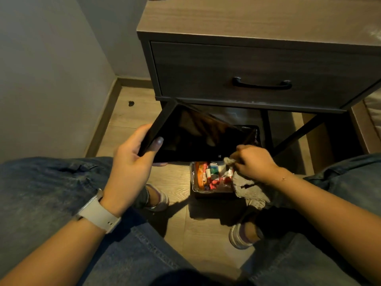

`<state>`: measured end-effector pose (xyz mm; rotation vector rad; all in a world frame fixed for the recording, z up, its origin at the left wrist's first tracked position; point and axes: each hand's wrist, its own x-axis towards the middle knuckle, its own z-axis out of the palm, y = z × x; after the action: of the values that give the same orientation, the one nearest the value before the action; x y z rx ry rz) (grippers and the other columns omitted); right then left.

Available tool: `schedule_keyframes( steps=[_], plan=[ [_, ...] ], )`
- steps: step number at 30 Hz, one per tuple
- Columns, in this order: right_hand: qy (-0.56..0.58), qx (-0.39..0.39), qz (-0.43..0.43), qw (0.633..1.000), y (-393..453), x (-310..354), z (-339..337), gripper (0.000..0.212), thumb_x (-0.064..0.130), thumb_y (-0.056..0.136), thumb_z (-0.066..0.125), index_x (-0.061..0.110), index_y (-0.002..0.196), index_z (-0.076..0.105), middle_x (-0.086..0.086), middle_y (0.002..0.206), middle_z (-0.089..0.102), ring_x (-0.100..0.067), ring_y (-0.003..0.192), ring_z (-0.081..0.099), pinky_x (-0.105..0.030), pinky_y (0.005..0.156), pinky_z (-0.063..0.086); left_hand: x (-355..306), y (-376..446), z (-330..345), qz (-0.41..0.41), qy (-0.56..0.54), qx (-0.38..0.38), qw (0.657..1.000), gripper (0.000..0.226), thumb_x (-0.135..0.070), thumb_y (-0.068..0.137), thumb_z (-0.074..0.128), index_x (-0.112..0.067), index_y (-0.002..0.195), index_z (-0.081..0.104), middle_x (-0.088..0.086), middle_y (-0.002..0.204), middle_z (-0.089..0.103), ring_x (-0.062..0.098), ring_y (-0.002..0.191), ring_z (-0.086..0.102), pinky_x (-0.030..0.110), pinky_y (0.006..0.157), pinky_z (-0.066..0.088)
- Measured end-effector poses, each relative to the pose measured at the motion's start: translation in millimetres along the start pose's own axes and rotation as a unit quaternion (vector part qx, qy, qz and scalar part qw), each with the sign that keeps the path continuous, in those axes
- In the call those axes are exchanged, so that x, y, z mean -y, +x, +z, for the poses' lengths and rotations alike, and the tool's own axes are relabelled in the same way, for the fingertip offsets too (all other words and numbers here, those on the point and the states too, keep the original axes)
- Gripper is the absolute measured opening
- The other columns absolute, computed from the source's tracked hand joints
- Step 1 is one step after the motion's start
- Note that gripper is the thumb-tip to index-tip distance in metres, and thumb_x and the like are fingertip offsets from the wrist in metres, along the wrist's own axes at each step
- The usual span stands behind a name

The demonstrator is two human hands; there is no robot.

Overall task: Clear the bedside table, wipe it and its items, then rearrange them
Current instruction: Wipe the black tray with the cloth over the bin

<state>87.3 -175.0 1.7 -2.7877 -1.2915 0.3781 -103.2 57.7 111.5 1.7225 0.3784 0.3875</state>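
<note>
— What were the hands doing?
— The left hand (132, 162) gripped the black tablet (198, 135) by its left edge, held tilted in front of the bedside table (247, 19). The right hand (253, 162) clutched a grey cloth (247, 186) against the tablet's lower right corner.
— And beneath?
— A small bin (212, 178) of wrappers stood on the floor (132, 114).

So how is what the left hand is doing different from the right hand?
The left hand grips the black tablet by its edge, holding it up; the right hand pinches a grey cloth against the tablet's corner. The left wrist wears a white watch; the right wrist is bare. Both touch the tablet.
</note>
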Motion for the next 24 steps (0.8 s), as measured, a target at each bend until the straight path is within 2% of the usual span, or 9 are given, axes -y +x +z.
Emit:
schedule_keyframes(
  steps=[2, 5, 7, 12, 14, 16, 20, 22, 24],
  plan=[
    [0.069, -0.050, 0.052, 0.995, -0.6, -1.7, -1.1, 0.031, 0.029, 0.093, 0.053, 0.028, 0.122, 0.063, 0.005, 0.104, 0.057, -0.018, 0.099, 0.058, -0.028, 0.068, 0.044, -1.3, 2.3, 0.0, 0.007, -0.008, -0.006, 1.000, 0.030, -0.008, 0.095, 0.051, -0.020, 0.122, 0.057, 0.000, 0.112, 0.065, 0.021, 0.104, 0.066, 0.031, 0.068, 0.060],
    [0.051, -0.024, 0.029, 0.998, 0.4, 7.6, 6.9, 0.032, 0.031, 0.093, 0.050, 0.028, 0.123, 0.062, 0.005, 0.104, 0.057, -0.017, 0.097, 0.058, -0.029, 0.069, 0.045, -3.9, 4.2, 2.0, -0.005, -0.025, -0.016, 1.000, 0.030, -0.006, 0.096, 0.051, -0.013, 0.125, 0.057, 0.006, 0.112, 0.066, 0.026, 0.099, 0.067, 0.030, 0.063, 0.060],
    [0.063, -0.021, 0.094, 0.993, -2.7, 5.7, 0.5, 0.028, 0.035, 0.091, 0.051, 0.026, 0.113, 0.066, 0.003, 0.097, 0.060, -0.018, 0.090, 0.059, -0.028, 0.066, 0.045, -5.3, 5.3, 1.4, -0.020, -0.034, -0.035, 0.999, 0.026, -0.007, 0.097, 0.050, -0.016, 0.119, 0.059, 0.006, 0.109, 0.066, 0.027, 0.097, 0.068, 0.033, 0.061, 0.060],
    [0.288, -0.072, 0.289, 0.910, -6.1, -23.7, -36.3, 0.035, 0.052, 0.082, 0.061, 0.021, 0.098, 0.057, -0.001, 0.084, 0.063, -0.021, 0.076, 0.061, -0.033, 0.063, 0.048, -9.6, 4.4, -10.2, -0.071, -0.102, -0.084, 0.989, 0.021, -0.010, 0.098, 0.048, -0.019, 0.112, 0.061, 0.005, 0.112, 0.066, 0.029, 0.095, 0.070, 0.040, 0.062, 0.061],
    [0.451, -0.041, 0.276, 0.848, -6.0, -25.4, -44.0, 0.034, 0.056, 0.081, 0.065, 0.031, 0.100, 0.051, -0.001, 0.077, 0.060, -0.014, 0.058, 0.054, -0.027, 0.049, 0.044, -14.3, 2.2, -12.7, -0.103, -0.141, -0.088, 0.981, 0.025, -0.009, 0.099, 0.046, -0.011, 0.121, 0.057, 0.006, 0.116, 0.066, 0.027, 0.096, 0.070, 0.040, 0.062, 0.061],
    [0.514, 0.000, 0.240, 0.824, -5.9, -22.7, -46.0, 0.027, 0.057, 0.083, 0.062, 0.036, 0.097, 0.055, -0.006, 0.061, 0.049, -0.013, 0.048, 0.043, -0.018, 0.040, 0.036, -17.1, 0.0, -12.6, -0.128, -0.151, -0.087, 0.976, 0.031, -0.009, 0.099, 0.045, -0.010, 0.129, 0.053, 0.006, 0.121, 0.066, 0.026, 0.099, 0.070, 0.042, 0.066, 0.061],
    [0.533, -0.005, 0.224, 0.816, -4.3, -20.8, -41.3, 0.063, 0.053, 0.090, 0.054, -0.008, 0.103, 0.061, -0.002, 0.048, 0.034, -0.011, 0.038, 0.032, -0.016, 0.036, 0.029, -22.9, -3.4, -13.7, -0.183, -0.134, -0.083, 0.970, 0.033, -0.013, 0.100, 0.046, -0.014, 0.133, 0.048, 0.003, 0.128, 0.060, 0.030, 0.109, 0.064, 0.037, 0.067, 0.060],
    [0.537, -0.016, 0.223, 0.814, -5.9, -19.7, -39.0, 0.060, 0.045, 0.097, 0.048, -0.013, 0.111, 0.052, 0.005, 0.042, 0.031, -0.007, 0.032, 0.027, -0.017, 0.034, 0.025, -27.3, -4.6, -16.8, -0.187, -0.065, -0.086, 0.976, 0.039, -0.018, 0.099, 0.049, -0.015, 0.137, 0.041, 0.001, 0.132, 0.054, 0.027, 0.117, 0.058, 0.035, 0.074, 0.059],
    [0.545, -0.046, 0.194, 0.814, -8.2, -16.2, -40.4, 0.052, 0.041, 0.099, 0.044, -0.009, 0.089, 0.054, 0.011, 0.041, 0.032, -0.003, 0.031, 0.029, -0.019, 0.040, 0.028, -34.4, -9.2, -23.1, -0.137, 0.114, -0.083, 0.981, 0.051, -0.022, 0.096, 0.054, -0.020, 0.141, 0.031, -0.001, 0.136, 0.049, 0.020, 0.123, 0.052, 0.031, 0.089, 0.051]
  ],
)
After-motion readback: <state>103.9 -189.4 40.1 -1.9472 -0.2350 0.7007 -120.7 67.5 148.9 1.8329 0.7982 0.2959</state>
